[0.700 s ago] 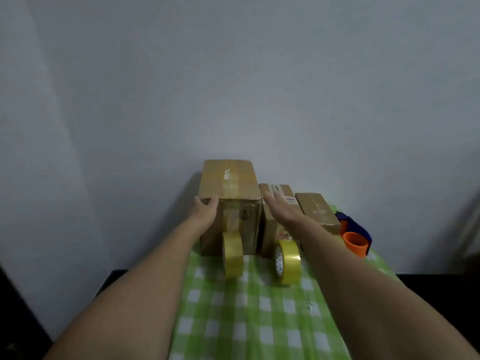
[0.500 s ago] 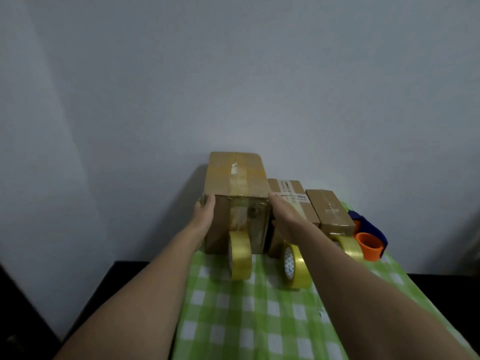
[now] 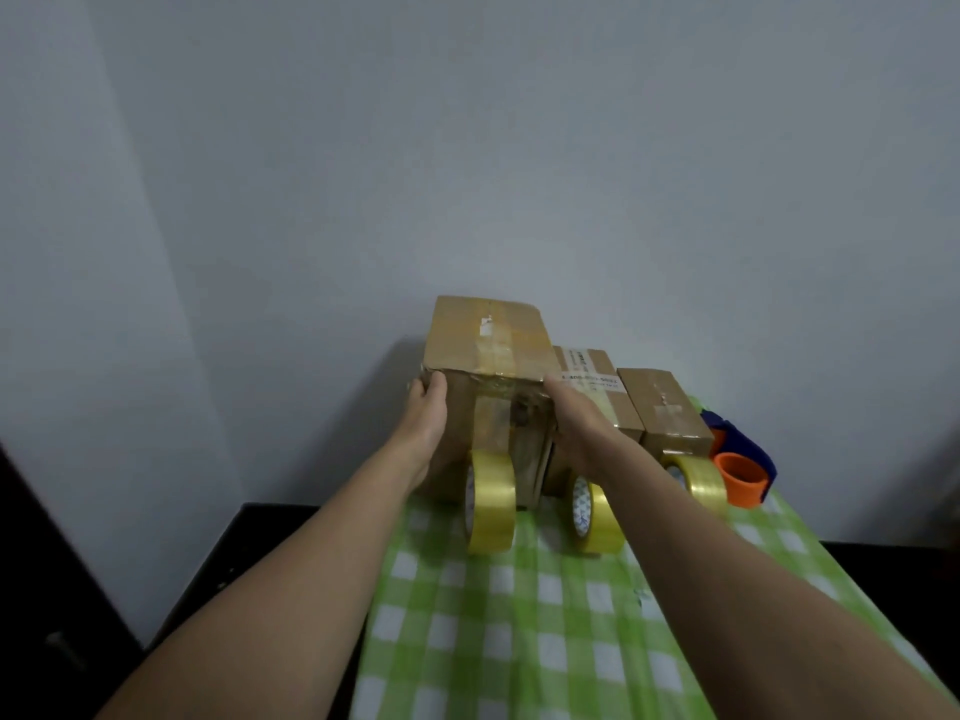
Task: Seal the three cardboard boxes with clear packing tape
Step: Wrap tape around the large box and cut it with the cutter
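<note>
The left hand (image 3: 427, 426) presses flat against the left side of the largest cardboard box (image 3: 488, 341), which stands at the far end of the green checked tablecloth (image 3: 530, 605), and the right hand (image 3: 574, 426) clamps that box's right side, so the box is squeezed between both palms. Upright in front of the box stand two tape rolls (image 3: 491, 504) (image 3: 597, 517). To the box's right sit a middle box (image 3: 597, 384), a small box (image 3: 667, 413), a third roll (image 3: 701, 480) and an orange cup (image 3: 740, 478).
</note>
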